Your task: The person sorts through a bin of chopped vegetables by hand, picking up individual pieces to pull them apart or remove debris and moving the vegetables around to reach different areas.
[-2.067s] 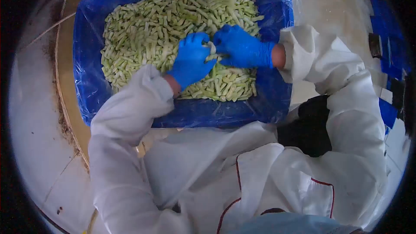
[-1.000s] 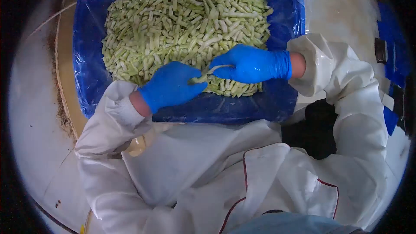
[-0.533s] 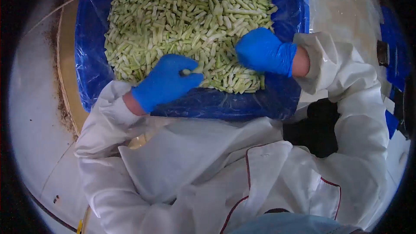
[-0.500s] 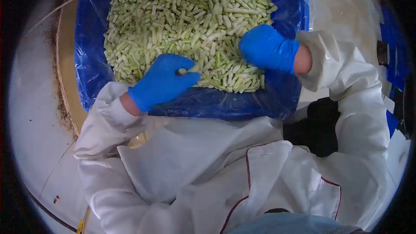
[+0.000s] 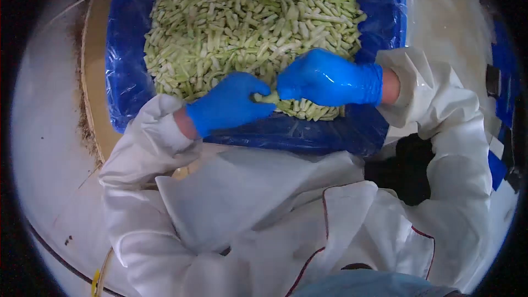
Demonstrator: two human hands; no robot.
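Cut pale green vegetable sticks [image 5: 220, 27] are heaped in a blue bin with a clear plastic liner [image 5: 247, 137]. My left hand [image 5: 228, 102], in a blue glove, is over the near side of the heap, with a vegetable piece [image 5: 267, 98] pinched between thumb and fingers. My right hand [image 5: 327, 80], also blue-gloved, is closed just to the right, its fingertips at the end of that piece. What lies inside the right fingers is hidden. Under the right hand, more sticks show at the heap's near edge.
The bin stands on a tan surface [image 5: 98, 77] with a worn, dirty edge on the left. Beyond it is a pale floor [image 5: 49, 132]. Blue and dark objects [image 5: 503, 82] are at the far right. My white coat [image 5: 286, 214] is close to the bin's near side.
My right hand has moved left and slightly down to meet my left hand. The left hand still pinches a vegetable piece. The whole view has shifted slightly.
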